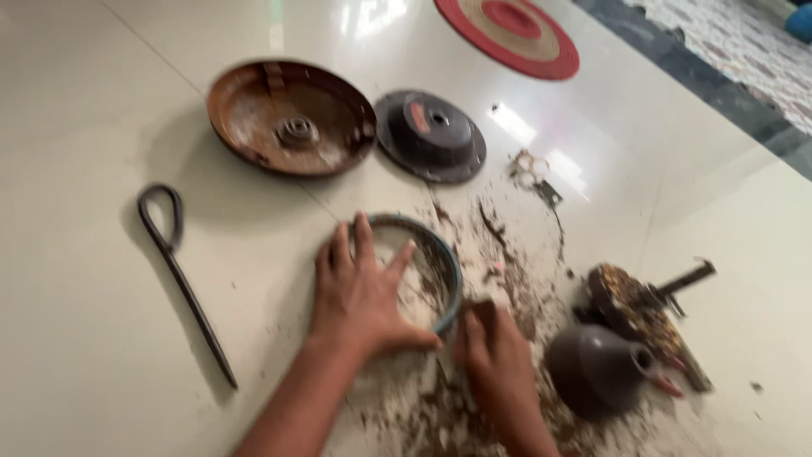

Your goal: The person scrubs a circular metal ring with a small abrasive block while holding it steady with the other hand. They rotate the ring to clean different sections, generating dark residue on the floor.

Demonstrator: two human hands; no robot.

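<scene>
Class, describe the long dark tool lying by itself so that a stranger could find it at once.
Start at the rusty round dish on the pale floor. Below and left of it lies a thin dark metal rod, apart from the debris. Unlike the round parts, it is long, with a loop at its far end.

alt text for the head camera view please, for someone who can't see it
Seen from above, a person's left hand grips a round metal ring on a pale tiled floor, while the right hand presses into brown debris beside it. Around them lie a rusty dish, a dark grey disc, a looped metal rod and a grey cone-shaped part.
</scene>
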